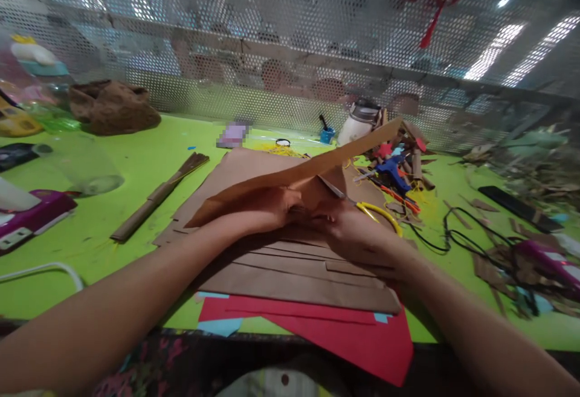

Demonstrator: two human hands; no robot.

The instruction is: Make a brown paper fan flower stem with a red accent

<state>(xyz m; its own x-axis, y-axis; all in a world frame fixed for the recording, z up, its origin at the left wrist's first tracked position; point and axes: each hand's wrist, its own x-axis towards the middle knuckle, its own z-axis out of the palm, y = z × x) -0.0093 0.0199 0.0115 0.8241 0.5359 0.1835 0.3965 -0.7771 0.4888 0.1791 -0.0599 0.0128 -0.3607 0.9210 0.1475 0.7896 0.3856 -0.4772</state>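
My left hand is closed on a long strip of brown paper, which slants up to the right above a stack of brown paper sheets. Close beside it, my right hand is closed, its fingers partly hidden. A pair of scissors with yellow handles shows along the far side of this hand and appears held in it, blades pointing up and left across the brown paper. Both hands meet over the middle of the stack. Exactly how the right fingers grip is not visible.
Red card lies under the stack at the table's front edge. A rolled brown bundle is on the left. A blue glue gun, scraps and a black cable lie right. A mesh screen stands behind.
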